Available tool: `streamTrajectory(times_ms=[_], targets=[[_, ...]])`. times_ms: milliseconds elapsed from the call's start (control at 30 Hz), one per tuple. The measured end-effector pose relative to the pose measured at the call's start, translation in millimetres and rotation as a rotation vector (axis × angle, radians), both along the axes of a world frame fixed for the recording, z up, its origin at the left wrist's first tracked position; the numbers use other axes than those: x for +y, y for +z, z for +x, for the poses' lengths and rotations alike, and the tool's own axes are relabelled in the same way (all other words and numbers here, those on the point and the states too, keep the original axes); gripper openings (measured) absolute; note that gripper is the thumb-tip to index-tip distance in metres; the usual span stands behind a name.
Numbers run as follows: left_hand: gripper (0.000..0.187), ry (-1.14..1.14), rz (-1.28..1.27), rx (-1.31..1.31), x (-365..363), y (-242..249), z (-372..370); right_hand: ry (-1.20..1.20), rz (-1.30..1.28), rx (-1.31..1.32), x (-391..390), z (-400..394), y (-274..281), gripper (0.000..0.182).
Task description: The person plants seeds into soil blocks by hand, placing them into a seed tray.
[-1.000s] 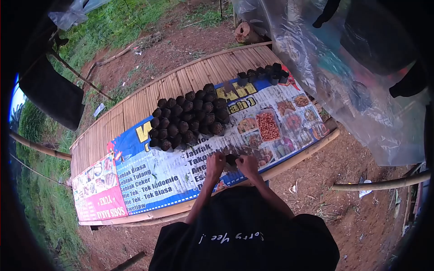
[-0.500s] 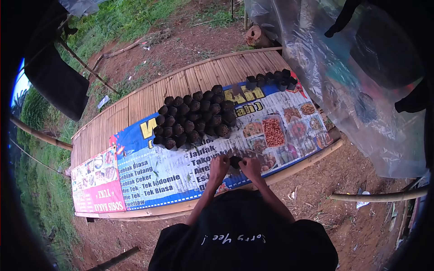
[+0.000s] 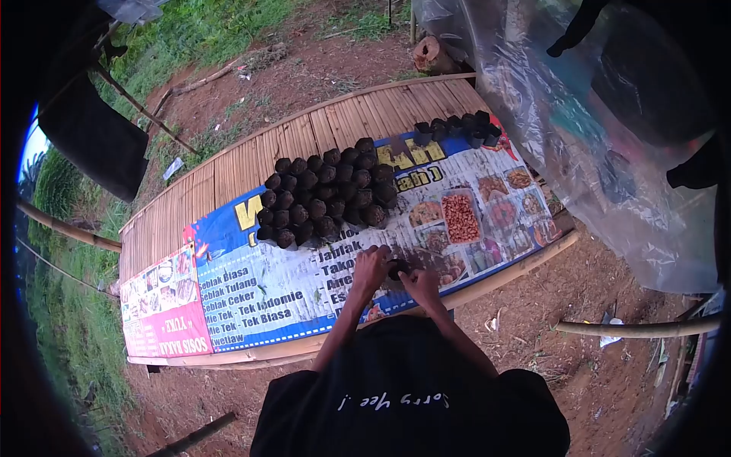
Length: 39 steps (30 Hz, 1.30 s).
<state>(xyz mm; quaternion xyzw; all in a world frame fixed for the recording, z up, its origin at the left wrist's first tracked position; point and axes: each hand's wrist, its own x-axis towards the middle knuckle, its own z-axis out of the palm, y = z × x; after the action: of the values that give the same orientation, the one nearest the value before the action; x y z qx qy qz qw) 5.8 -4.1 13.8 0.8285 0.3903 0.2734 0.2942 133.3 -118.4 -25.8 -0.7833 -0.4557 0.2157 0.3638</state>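
A small black planting bag [image 3: 395, 269] is between my two hands, low over the printed banner near the table's front edge. My left hand [image 3: 372, 264] has its bent fingers at the bag's left and far side. At the right side of the rim, my right hand [image 3: 419, 285] pinches the bag with thumb and finger. What is inside the bag is too dark to make out. Beyond my hands stands a dense group of soil-filled black planting bags [image 3: 326, 196]. A clear tray of reddish peanuts [image 3: 461, 217] lies to the right of my hands.
Several more black bags [image 3: 458, 129] stand at the table's far right. The banner [image 3: 251, 305] covers part of the bamboo-slat table [image 3: 221, 179]. Clear plastic sheeting [image 3: 548, 145] hangs on the right. A bamboo pole [image 3: 640, 329] juts in there.
My left hand has moved forward, to the far side of the small bag. My right hand remains at the bag's right side. The grouped bags and the peanut tray stay in place.
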Motion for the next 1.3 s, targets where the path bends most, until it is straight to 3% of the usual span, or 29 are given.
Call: streamTrajectory(times_ms=[167,267,367,667,1200,1300], targets=[[0.010,-0.079,-0.039,0.162,7.7,-13.6,1.0,0.059,0.035,-0.226,4.5,-0.4,-3.2,0.026],[0.007,0.000,-0.070,0.059,-5.9,2.8,-4.7,0.063,0.060,-0.259,3.8,0.8,21.8,0.022],[0.008,0.088,-0.128,-0.023,-15.7,-2.5,-9.0,0.049,0.066,-0.287,7.3,2.5,4.2,0.022],[0.009,0.167,-0.163,0.004,-19.4,-7.4,-12.7,0.108,0.033,-0.322,16.1,7.0,-14.9,0.023],[0.010,0.139,-0.180,0.030,-17.8,-13.4,-12.0,0.116,0.021,-0.324,13.4,7.8,-2.5,0.031],[0.011,0.110,-0.093,-0.008,-12.4,-11.7,-5.6,0.030,-0.148,-0.211,9.9,2.5,17.0,0.035]])
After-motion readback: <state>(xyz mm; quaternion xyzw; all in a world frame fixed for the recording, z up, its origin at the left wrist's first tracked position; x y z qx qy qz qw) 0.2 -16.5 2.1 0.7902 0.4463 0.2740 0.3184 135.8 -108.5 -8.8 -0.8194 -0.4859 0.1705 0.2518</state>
